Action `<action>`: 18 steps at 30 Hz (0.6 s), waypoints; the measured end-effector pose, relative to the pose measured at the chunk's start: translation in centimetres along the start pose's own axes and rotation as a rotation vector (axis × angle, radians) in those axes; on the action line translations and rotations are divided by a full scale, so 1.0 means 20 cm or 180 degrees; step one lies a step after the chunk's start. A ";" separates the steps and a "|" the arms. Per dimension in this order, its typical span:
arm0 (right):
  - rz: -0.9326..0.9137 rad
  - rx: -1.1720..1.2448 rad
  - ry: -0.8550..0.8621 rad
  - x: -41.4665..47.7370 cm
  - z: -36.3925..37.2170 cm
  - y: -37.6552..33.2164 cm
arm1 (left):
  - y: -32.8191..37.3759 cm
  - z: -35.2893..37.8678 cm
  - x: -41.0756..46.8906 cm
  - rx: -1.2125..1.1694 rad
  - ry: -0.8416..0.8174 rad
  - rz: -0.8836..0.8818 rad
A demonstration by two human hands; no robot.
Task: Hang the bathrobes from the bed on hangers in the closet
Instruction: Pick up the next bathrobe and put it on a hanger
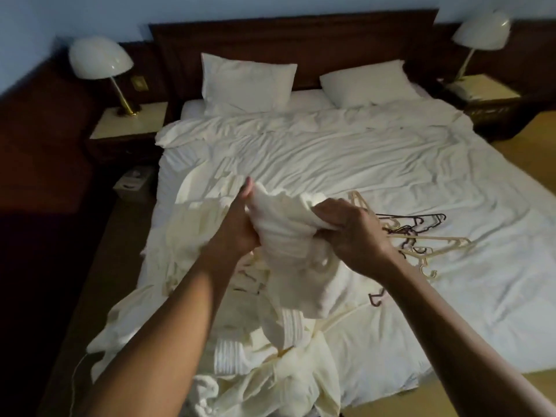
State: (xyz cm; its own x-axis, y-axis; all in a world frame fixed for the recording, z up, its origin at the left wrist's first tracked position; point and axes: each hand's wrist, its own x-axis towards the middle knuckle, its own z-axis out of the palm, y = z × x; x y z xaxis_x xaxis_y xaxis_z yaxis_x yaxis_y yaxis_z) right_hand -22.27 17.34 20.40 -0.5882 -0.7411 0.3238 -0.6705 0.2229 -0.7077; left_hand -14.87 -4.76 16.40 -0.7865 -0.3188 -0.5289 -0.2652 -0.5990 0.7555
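Cream bathrobe (288, 239) hangs bunched between left hand (237, 227) and right hand (352, 233), both gripping it, while the hangers (413, 231) lie on the bed (391, 164) just beside the nearer right hand.

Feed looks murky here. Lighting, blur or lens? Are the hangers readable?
Head view: dim room, left-side lamp and right-side lamp unlit, deep shadow down the image's left edge. Head view: wide-angle lens bows the headboard. Head view: left hand and right hand gripping the bathrobe look slightly soft; hangers are readable.
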 end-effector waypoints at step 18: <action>0.1245 -0.0574 -0.0218 -0.17 -0.57 1.00 | 0.16 0.68 -0.36 0.0826 -0.0045 0.2008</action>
State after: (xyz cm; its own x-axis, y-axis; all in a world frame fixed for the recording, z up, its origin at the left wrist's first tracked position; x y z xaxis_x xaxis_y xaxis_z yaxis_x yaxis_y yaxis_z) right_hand -38.89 31.50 12.26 -0.7863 -0.6178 0.0063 -0.4749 0.5978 -0.6458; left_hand -17.58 5.63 27.83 -0.8413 -0.5386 0.0469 0.1226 -0.1056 0.9868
